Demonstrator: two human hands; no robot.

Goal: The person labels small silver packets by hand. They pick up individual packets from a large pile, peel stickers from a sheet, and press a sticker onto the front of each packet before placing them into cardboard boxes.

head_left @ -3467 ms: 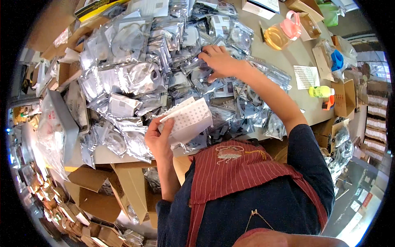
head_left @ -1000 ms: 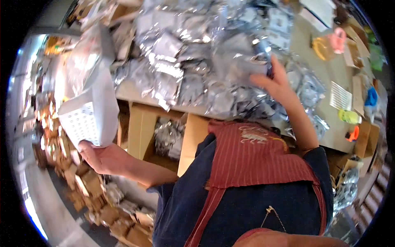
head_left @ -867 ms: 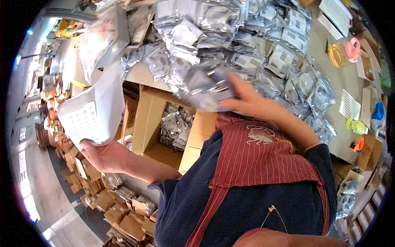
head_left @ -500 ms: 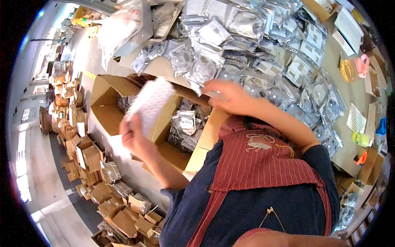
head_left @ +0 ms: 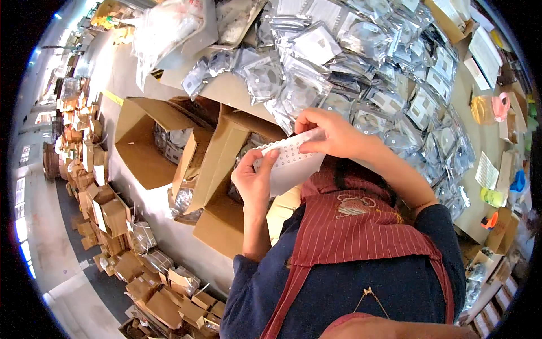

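Note:
A white sheet with rows of small round stickers [head_left: 291, 169] is held in front of my chest, its upper edge bent over. My left hand [head_left: 254, 178] pinches its left side, thumb on top. At the upper right edge, my right hand [head_left: 334, 135] has its thumb and fingers closed on the sheet. Beyond my hands, a large pile of clear and silver bags with pale disc-shaped parts [head_left: 367, 107] covers the table. Partly behind the sheet and my left arm stands an uncovered cardboard box [head_left: 223, 226] with bagged pieces inside.
Another cardboard box [head_left: 144, 161] holding bags stands farther left. Many small cartons [head_left: 164, 308] line the floor at lower left. On the table's right lie another sticker sheet [head_left: 486, 171], a green tape roll [head_left: 492, 196] and an orange tape dispenser [head_left: 490, 220].
My left hand has brought the sheet rightward from above the boxes to my right hand. Both hands now hold it, where before only the left did. The view has shifted slightly.

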